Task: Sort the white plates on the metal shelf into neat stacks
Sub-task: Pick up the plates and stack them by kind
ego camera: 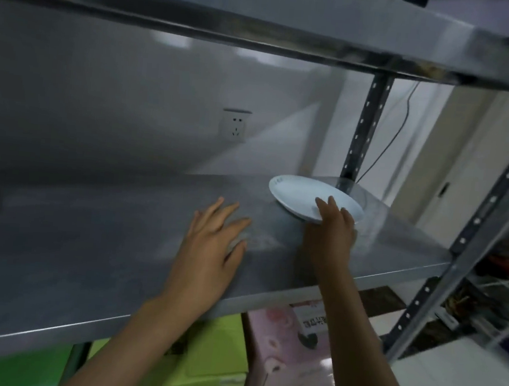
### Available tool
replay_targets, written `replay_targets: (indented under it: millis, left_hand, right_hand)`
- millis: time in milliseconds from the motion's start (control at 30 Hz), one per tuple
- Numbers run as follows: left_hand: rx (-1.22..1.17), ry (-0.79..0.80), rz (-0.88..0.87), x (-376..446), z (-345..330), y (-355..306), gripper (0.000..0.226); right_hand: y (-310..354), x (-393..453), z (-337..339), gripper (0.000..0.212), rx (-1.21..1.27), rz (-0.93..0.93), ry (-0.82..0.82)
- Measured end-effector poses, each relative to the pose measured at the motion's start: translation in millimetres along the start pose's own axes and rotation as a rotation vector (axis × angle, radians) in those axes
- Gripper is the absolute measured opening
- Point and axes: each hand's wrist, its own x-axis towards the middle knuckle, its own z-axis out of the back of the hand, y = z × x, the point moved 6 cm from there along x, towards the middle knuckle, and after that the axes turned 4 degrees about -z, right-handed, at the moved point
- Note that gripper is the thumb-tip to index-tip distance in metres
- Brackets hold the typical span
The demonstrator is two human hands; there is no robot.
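Observation:
A white plate (301, 193) lies on the metal shelf (87, 255), far right near the back post. My right hand (331, 227) grips the plate's near rim, fingers over the top edge. The plate looks slightly tilted, its near edge lifted. My left hand (215, 238) rests flat on the shelf surface to the left of the plate, fingers spread, holding nothing. No other plates show on this shelf.
An upper shelf (262, 24) hangs close overhead. Perforated steel posts (367, 125) (471, 230) stand at the right. A wall socket (235, 125) is on the back wall. Below the shelf sit a green box (211, 358) and a pink box (283, 343).

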Motion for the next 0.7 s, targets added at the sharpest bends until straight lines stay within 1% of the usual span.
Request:
replay_targets:
  millis: [100, 200, 267, 333, 400, 533, 600, 700]
  left_hand:
    - [-0.016, -0.007, 0.020, 7.4, -10.5, -2.2, 0.037]
    - [0.002, -0.007, 0.041, 11.7, -16.7, -3.4, 0.039]
    - [0.000, 0.012, 0.066, 14.0, -17.7, -3.6, 0.043]
    - [-0.014, 0.020, 0.078, 16.5, -14.4, -4.0, 0.044]
    - [-0.019, -0.003, 0.076, 20.3, -3.6, -4.3, 0.043]
    - [-0.002, -0.095, 0.033, 24.3, 31.6, -0.8, 0.044]
    - [0.044, -0.155, 0.016, 21.3, 55.7, 4.1, 0.045]
    - [0.167, -0.257, 0.007, 5.5, 101.0, 16.0, 0.043]
  right_hand:
    - [-5.4, 11.2, -7.0, 0.037, -0.001, 0.006, 0.042]
    - [-4.6, 13.8, -5.3, 0.028, 0.047, 0.031, -0.036]
    - [1.3, 13.7, 0.9, 0.022, 0.095, 0.099, -0.100]
    - [9.5, 11.4, 5.9, 0.019, 0.167, 0.159, -0.119]
    - [21.9, 4.4, 8.9, 0.014, 0.249, 0.195, -0.115]
    - [68.0, -23.7, 16.8, 0.013, 0.389, 0.374, -0.165]
    - [98.3, -42.4, 17.4, 0.015, 0.470, 0.462, -0.131]
    - [146.2, -74.3, 8.7, 0.019, 0.639, 0.552, -0.005]
